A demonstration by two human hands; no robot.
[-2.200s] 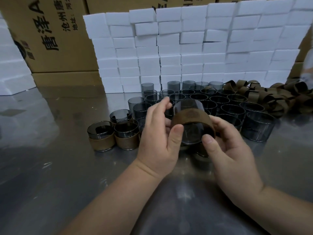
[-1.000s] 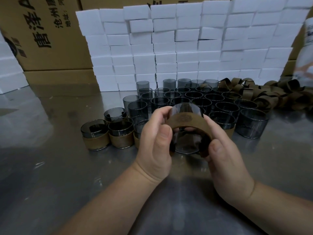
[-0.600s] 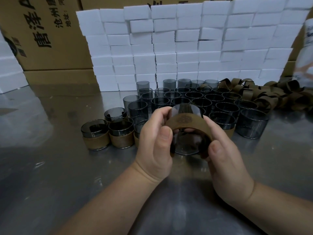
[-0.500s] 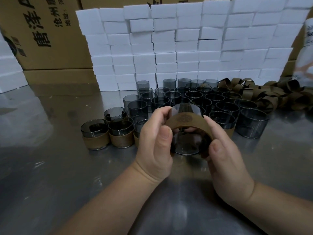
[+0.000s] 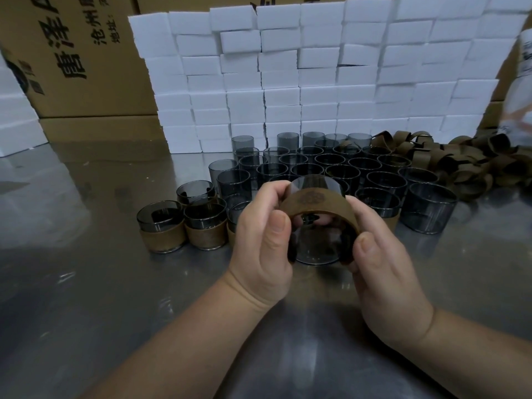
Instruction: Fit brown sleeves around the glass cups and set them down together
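A smoky glass cup (image 5: 315,246) is held tilted above the steel table, its mouth toward me. A brown sleeve (image 5: 315,201) is wrapped around it. My left hand (image 5: 263,243) grips the cup and sleeve from the left, thumb on the near edge. My right hand (image 5: 377,272) grips them from the right, thumb pressing the sleeve. Sleeved cups (image 5: 162,226) stand together at the left. Bare cups (image 5: 385,182) crowd behind my hands. Loose sleeves (image 5: 460,165) lie piled at the right.
A wall of white boxes (image 5: 316,76) rises behind the cups. Cardboard cartons (image 5: 80,53) stand at the back left. More white boxes (image 5: 14,116) sit at the far left. The steel table (image 5: 86,298) reflects light in front.
The sleeve has slid a little further along the cup between my hands. Both hands stay in nearly the same place, slightly lower than two seconds ago.
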